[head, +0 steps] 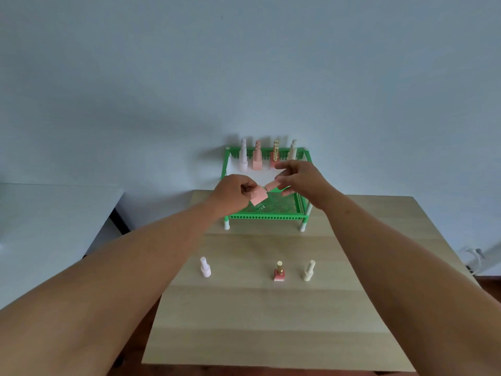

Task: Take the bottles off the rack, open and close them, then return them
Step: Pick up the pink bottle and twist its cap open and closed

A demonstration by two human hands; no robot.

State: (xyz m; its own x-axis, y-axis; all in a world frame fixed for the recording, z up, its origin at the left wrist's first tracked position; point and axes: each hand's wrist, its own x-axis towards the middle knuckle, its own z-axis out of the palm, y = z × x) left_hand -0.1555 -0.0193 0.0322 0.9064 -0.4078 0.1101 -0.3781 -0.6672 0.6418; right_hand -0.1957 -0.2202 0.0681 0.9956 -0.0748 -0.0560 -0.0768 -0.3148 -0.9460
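Three bottles (279, 272) stood on the wooden surface (271, 321), likely waiting their turn. Above them, the left hand (234, 192) squeezed a pink bottle (259, 196) to keep it steady while the right hand (298, 176) pinched its cap (272, 185). Four more stood behind on the green rack (267, 217).

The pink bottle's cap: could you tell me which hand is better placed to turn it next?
Right. The right hand already pinches the cap, while the left hand steadies the pink bottle.
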